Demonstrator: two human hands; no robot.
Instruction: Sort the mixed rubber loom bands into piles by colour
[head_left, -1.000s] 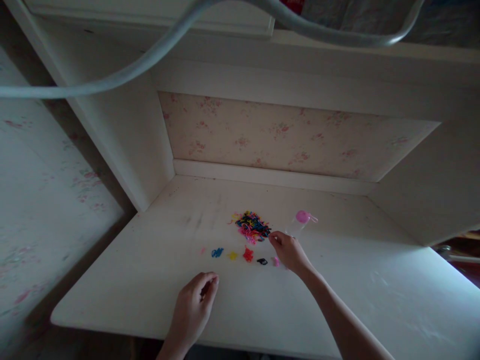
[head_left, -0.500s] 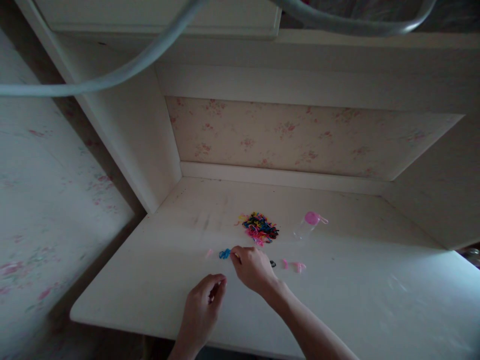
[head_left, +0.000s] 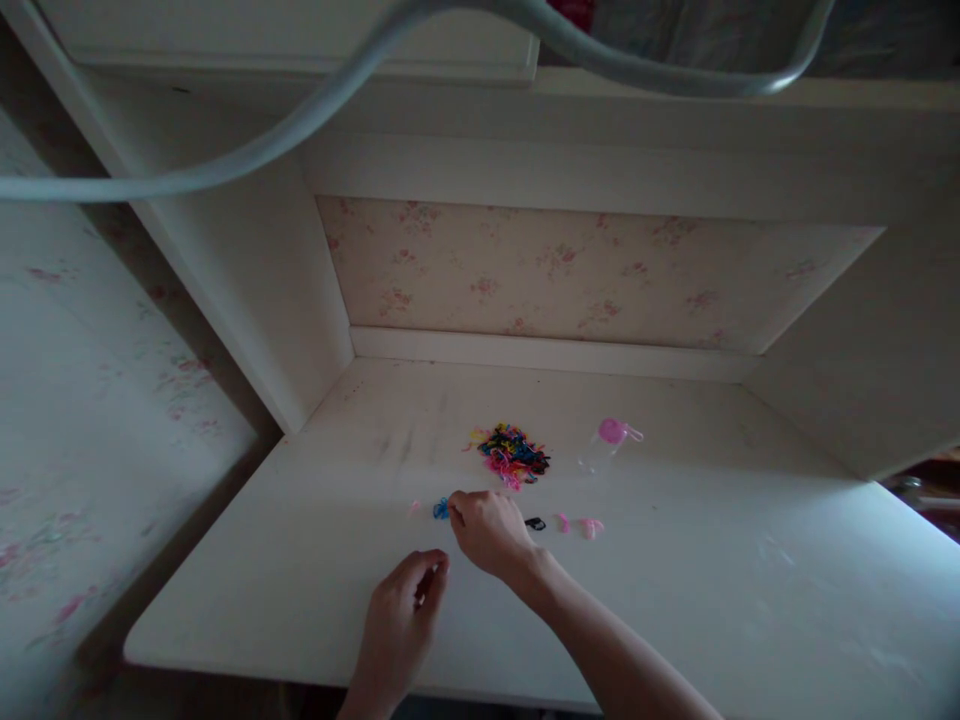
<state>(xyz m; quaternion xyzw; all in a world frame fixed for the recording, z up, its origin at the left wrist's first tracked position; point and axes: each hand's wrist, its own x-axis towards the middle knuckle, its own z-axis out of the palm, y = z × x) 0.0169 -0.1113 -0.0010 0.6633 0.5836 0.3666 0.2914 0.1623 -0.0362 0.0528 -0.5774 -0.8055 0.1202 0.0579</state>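
Clusters (head_left: 441, 509) lie nearer than the mixed pile (head_left: 515, 456), apparently keeping colours apart; whether pinched right hand (head_left: 489, 532) or curled left hand (head_left: 405, 612) grips anything, I can't tell.

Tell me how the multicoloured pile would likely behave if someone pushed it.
The multicoloured pile would probably spread rather than slide as one block, since it looks like many loose, thin pieces. It is likely floppy and light, as those pieces look slender and curled. Some may drag others along, because they overlap in a tangle.
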